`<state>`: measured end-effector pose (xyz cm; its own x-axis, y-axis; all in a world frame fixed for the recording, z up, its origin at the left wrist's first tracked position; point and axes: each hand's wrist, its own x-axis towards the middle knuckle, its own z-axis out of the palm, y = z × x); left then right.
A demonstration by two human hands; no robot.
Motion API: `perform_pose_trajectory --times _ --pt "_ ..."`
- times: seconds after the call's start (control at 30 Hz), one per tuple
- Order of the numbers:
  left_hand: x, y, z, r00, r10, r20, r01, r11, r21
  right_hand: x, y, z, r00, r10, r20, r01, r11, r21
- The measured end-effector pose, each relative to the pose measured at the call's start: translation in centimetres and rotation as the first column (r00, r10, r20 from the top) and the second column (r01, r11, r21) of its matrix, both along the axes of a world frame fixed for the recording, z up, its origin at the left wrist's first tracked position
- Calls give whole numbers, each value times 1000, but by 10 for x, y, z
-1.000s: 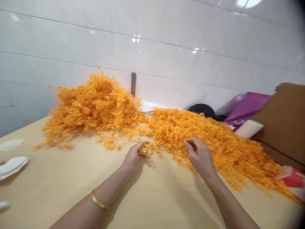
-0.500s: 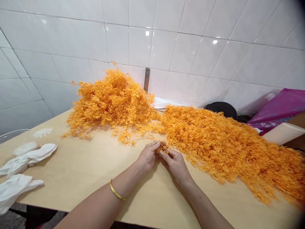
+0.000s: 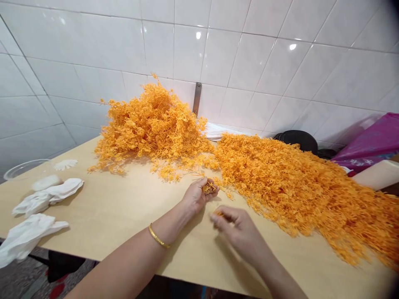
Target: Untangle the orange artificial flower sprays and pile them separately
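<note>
My left hand is curled palm up over the table, with an orange artificial flower sprig in its fingers. Closer to me, my right hand is pinched and slightly blurred; a small orange bit shows at its fingertips. Beyond my left hand rises a loose heap of orange artificial foliage. To the right lies a long, flatter pile of the same orange foliage. A few loose orange sprigs rest on the table between the heap and my left hand.
White gloves lie on the wooden table at the left, near a white oval piece, a clear plastic lid and a white flower-shaped piece. A black round object and a purple bag are at the back right.
My right hand has parted from my left, moving toward me with a small orange bit. My left hand keeps the sprig. The view has shifted slightly.
</note>
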<state>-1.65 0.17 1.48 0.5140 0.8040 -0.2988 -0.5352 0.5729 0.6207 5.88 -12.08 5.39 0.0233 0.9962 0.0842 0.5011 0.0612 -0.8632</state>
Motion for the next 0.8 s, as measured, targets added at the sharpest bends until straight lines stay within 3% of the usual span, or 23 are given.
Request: perform_pose_trajectory --times 0.07,0.13,0.17,0.2,0.27,0.33,0.43,0.57,0.67,0.8 --pt "0 -2 -1 999 -44 3 44 999 14 33 5 10 944 -275 180 235 948 213" --pt "1 -3 -2 998 -62 14 62 998 16 69 11 18 803 -549 232 454 815 359" --pt "1 -2 -2 998 -64 22 63 998 17 84 14 21 758 -614 222 512 770 381" --pt "1 -2 -2 998 -64 30 63 998 20 94 15 22 763 -624 169 540 759 364" --pt "2 -2 -2 997 -61 47 60 998 26 98 18 19 858 -513 -3 503 839 207" --pt "3 -3 -3 997 -59 56 58 998 23 82 20 8 919 -328 -217 331 943 -22" --pt "5 -8 -5 993 -78 88 76 997 21 42 26 -15 877 -221 -426 127 963 -237" --pt "7 -15 -6 978 -181 104 177 983 42 10 41 -36 771 -257 -583 142 961 -237" --pt "7 -16 -4 970 -222 97 221 975 15 7 49 -41 770 -252 -586 153 965 -214" --pt "7 -13 -2 982 -158 105 164 985 -59 9 50 -41 803 -218 -555 145 974 -172"
